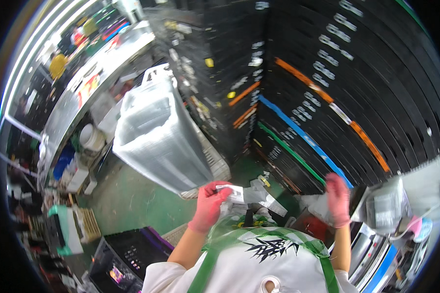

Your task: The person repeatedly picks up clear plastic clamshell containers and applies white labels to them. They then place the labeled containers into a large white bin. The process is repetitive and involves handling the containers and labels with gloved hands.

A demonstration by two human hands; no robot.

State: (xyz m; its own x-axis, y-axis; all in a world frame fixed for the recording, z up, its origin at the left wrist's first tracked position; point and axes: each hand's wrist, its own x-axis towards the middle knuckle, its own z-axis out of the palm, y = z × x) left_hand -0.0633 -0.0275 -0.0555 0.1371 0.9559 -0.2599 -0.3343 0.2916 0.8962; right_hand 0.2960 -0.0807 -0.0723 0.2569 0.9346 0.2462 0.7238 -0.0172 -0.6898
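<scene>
My left hand (209,206), in a pink glove, pinches a small white printed label (235,194) between thumb and fingers. A greyish strip (253,195) extends right from the label, and a white paper piece (274,206) hangs beyond it. Whether these are joined I cannot tell. My right hand (338,199), also in a pink glove, is raised at the right in front of the stacked black trays (315,121). It is blurred, close to the end of a blue tray edge (308,141); contact and finger spread cannot be made out.
A tall load wrapped in clear film (168,146) stands on a pale pallet (220,166) ahead-left. A long metal table (58,113) with a white bucket (91,137) beneath runs along the left. A black crate (132,252) sits lower left, machinery (370,252) lower right. People (58,66) work far off.
</scene>
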